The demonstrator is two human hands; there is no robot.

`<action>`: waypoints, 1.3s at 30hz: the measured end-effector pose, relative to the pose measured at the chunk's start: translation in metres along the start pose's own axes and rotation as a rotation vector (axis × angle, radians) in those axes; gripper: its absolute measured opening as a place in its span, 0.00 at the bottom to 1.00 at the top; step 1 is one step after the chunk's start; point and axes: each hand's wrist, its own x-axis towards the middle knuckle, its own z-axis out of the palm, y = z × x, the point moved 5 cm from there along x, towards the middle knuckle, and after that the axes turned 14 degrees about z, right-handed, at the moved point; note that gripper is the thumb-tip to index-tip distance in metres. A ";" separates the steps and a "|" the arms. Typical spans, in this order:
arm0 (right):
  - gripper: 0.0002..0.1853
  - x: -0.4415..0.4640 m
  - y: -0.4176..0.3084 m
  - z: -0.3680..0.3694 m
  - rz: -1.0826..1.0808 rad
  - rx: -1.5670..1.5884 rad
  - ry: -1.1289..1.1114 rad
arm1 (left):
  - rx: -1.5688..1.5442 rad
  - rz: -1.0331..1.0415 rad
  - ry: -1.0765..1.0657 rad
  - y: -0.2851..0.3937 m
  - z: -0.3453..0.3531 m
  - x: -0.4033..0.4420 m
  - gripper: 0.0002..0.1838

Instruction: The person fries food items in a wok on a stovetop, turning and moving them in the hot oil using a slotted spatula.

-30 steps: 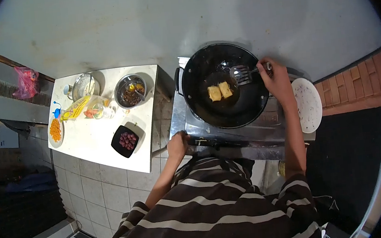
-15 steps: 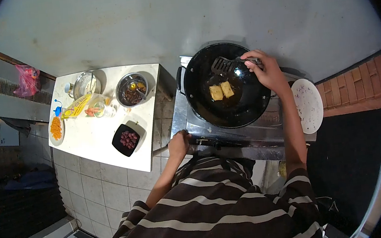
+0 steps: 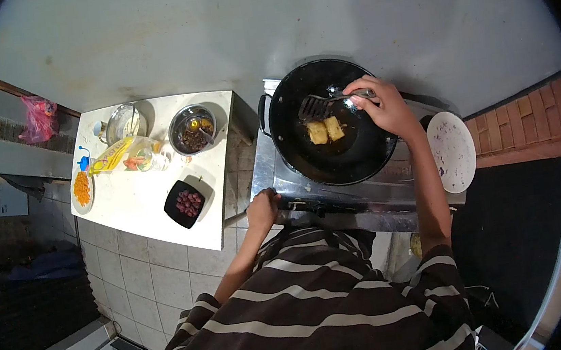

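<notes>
My right hand (image 3: 382, 105) is closed around the handle of a slotted spatula (image 3: 316, 107). The spatula's head is inside a black wok (image 3: 367, 155), just above two golden fried pieces (image 3: 326, 130) lying side by side, close to the left one. The wok sits on a metal gas stove (image 3: 270, 169). At the stove's front left corner, my left hand (image 3: 263, 208) is closed on the edge; its fingertips are partly hidden.
Left, a white table (image 3: 140, 207) bears a steel bowl (image 3: 177, 138) with dark filling, a black dish (image 3: 177, 215) of reddish pieces, a plate of orange shreds (image 3: 82, 189) and a yellow packet (image 3: 111, 156). A white oval plate (image 3: 452, 150) lies right of the stove.
The spatula has moved left and slightly down in the wok, its head now nearer the left fried piece. My right hand has shifted slightly left; my left hand stays at the stove corner.
</notes>
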 end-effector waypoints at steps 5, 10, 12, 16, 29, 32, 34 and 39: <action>0.08 -0.010 0.008 -0.025 -0.020 -0.002 0.236 | 0.000 -0.008 -0.011 0.000 -0.001 0.000 0.14; 0.10 -0.027 -0.008 -0.044 -0.033 -0.222 0.443 | -0.006 0.005 -0.008 -0.003 0.002 0.001 0.13; 0.09 -0.032 -0.010 -0.045 -0.082 -0.291 0.509 | -0.023 0.010 0.027 -0.001 -0.001 0.000 0.12; 0.08 -0.036 -0.002 -0.045 -0.033 -0.314 0.535 | -0.008 0.045 0.037 -0.004 0.001 0.001 0.12; 0.11 -0.013 0.057 -0.031 0.101 -0.096 0.595 | -0.020 0.018 0.017 -0.006 0.004 0.000 0.13; 0.12 -0.010 0.064 -0.030 0.147 0.010 0.577 | -0.017 0.000 0.018 -0.003 0.002 0.000 0.13; 0.13 -0.010 0.066 -0.030 0.156 0.072 0.561 | -0.009 -0.019 0.005 -0.002 0.001 0.000 0.13; 0.13 -0.014 0.072 -0.036 0.171 0.188 0.562 | 0.006 0.030 0.036 -0.003 0.003 0.000 0.13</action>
